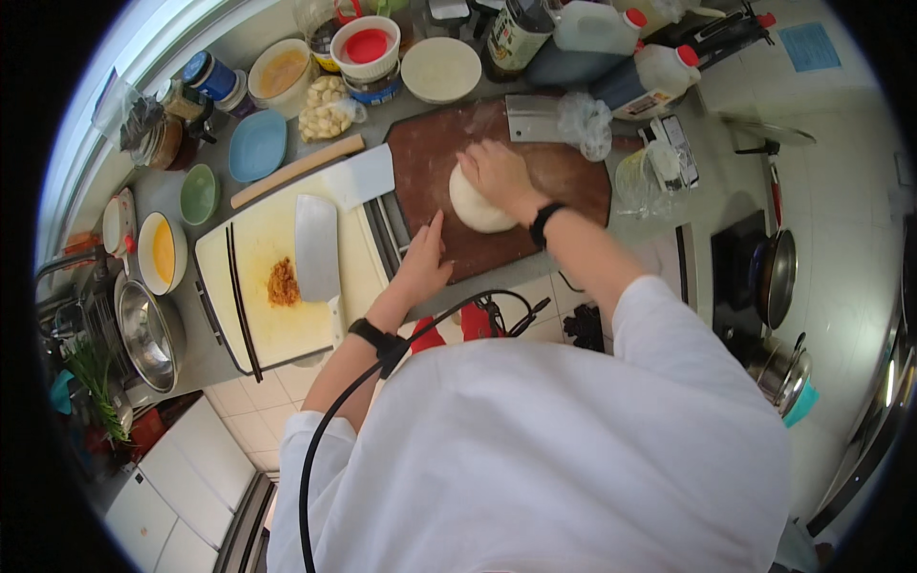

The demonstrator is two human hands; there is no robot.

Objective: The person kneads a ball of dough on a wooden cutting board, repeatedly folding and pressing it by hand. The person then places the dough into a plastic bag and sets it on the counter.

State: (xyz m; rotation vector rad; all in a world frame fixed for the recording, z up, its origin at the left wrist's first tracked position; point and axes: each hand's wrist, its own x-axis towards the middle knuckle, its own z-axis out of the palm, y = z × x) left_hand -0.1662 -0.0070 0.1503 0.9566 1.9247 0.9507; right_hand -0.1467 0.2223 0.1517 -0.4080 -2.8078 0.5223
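A round lump of white dough [478,204] lies on the dark reddish-brown board [566,208]. My right hand [498,175] presses on the top of it, fingers curled over its far side. My left hand [423,258] rests at the board's near left edge with its fingers apart, beside the dough and holding nothing. Left of the hands, a cleaver [317,247] lies flat on the white cutting board [236,276]. Next to the blade is a small heap of chopped brown food [284,283]. A pair of dark chopsticks [242,301] crosses the white board's left side.
A second cleaver [531,119], partly under a plastic bag [586,125], lies at the brown board's far edge. A rolling pin [297,172] sits behind the white board. Bowls, jars and large bottles [645,79] line the back. A steel bowl [148,336] stands far left.
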